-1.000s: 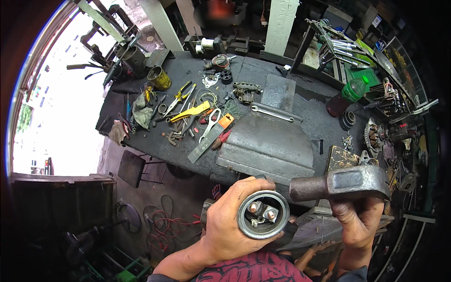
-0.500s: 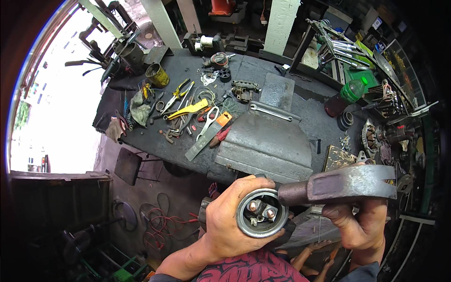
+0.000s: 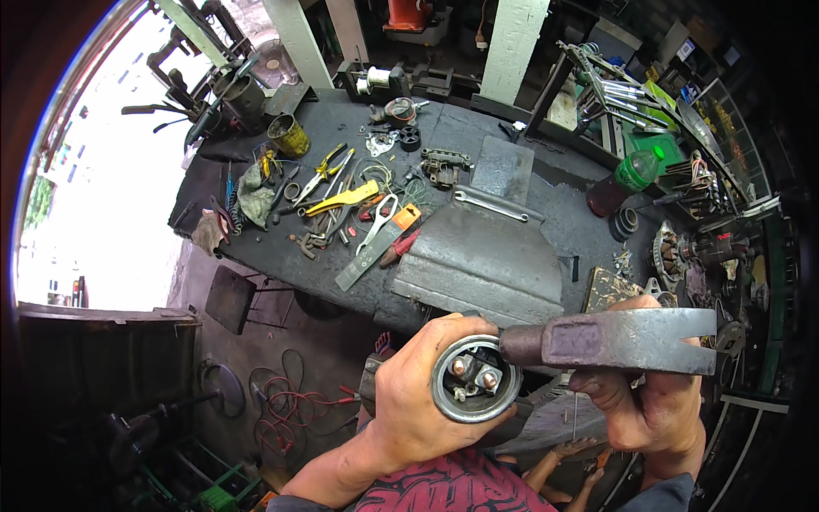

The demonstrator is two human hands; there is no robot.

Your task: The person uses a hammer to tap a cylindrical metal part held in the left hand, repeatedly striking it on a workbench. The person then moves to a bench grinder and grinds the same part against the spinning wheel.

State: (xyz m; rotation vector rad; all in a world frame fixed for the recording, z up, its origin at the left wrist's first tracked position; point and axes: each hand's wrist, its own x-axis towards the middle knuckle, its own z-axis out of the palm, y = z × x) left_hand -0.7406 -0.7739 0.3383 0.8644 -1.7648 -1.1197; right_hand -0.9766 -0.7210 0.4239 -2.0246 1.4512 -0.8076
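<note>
My left hand [image 3: 418, 380] is wrapped round a cylindrical metal housing [image 3: 440, 403] near my body, its round mouth facing up. Two copper-tipped studs [image 3: 489, 380] show inside, set in metal clamps or nuts. In my right hand [image 3: 653, 414] is a claw hammer [image 3: 610, 341], gripped close under its head; the handle is hidden. The hammer lies sideways, claw to the right, and its striking face is at the housing's upper right rim. Whether the two touch, I cannot tell.
A grey metal block [image 3: 486, 256] at the bench's front edge carries a wrench [image 3: 495, 203]. Pliers [image 3: 331, 175], a yellow-handled tool [image 3: 345, 198] and a steel ruler [image 3: 375, 247] lie to its left. A green-capped bottle [image 3: 627, 179] stands right. Red cables [image 3: 286, 414] lie on the floor.
The hammer has shifted slightly left in my right hand, its face now a little over the housing's rim. My left hand keeps its hold on the housing.
</note>
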